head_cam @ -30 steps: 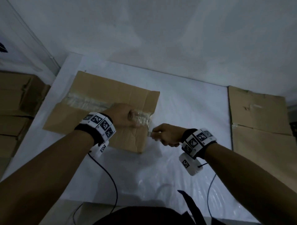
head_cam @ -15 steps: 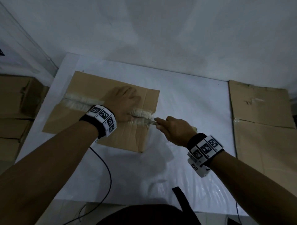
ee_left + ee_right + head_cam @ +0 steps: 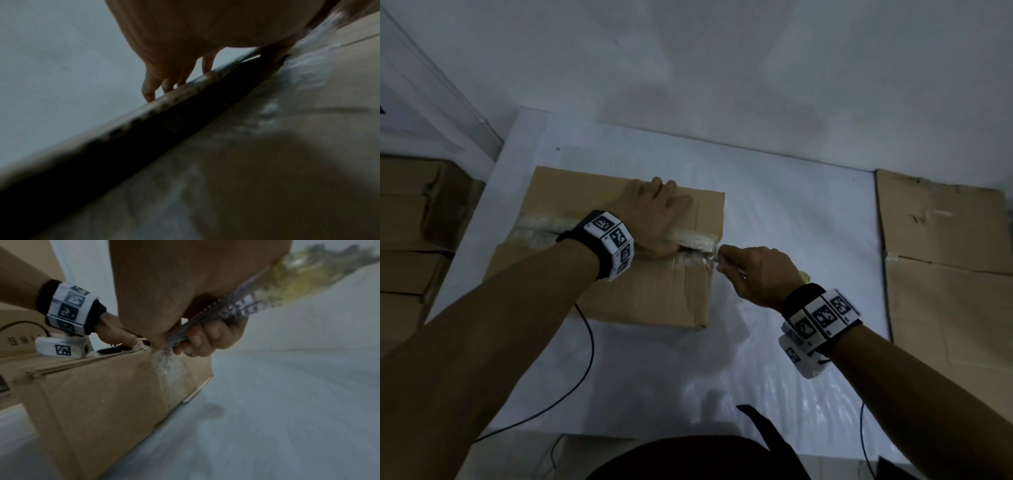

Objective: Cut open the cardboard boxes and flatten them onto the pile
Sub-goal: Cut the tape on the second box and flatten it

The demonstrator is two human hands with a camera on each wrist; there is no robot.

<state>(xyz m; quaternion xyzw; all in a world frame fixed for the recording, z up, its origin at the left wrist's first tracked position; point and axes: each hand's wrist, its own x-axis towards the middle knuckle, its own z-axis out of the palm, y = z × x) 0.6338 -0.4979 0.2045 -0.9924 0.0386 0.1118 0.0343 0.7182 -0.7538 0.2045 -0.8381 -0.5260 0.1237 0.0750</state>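
Note:
A brown cardboard box (image 3: 647, 294) stands on the white table (image 3: 791, 222), with a clear tape seam (image 3: 695, 237) along its top. My left hand (image 3: 657, 205) lies flat across the seam, fingers (image 3: 149, 91) straight and pressing the far flap. My right hand (image 3: 750, 270) grips a utility knife (image 3: 226, 313) at the seam's right end. In the right wrist view the blade tip meets the tape (image 3: 166, 366) at the top edge of the box (image 3: 102, 394). A dark gap shows along the seam under my left hand.
A pile of flattened cardboard (image 3: 945, 260) lies at the table's right side. More closed boxes (image 3: 410, 222) are stacked off the left edge. A wall stands behind the table. Black cables (image 3: 585, 359) trail from my wrists over the near table.
My left hand has let go of the seam's end and spread flat over the far flap. My right hand has brought the knife up to the seam's right end.

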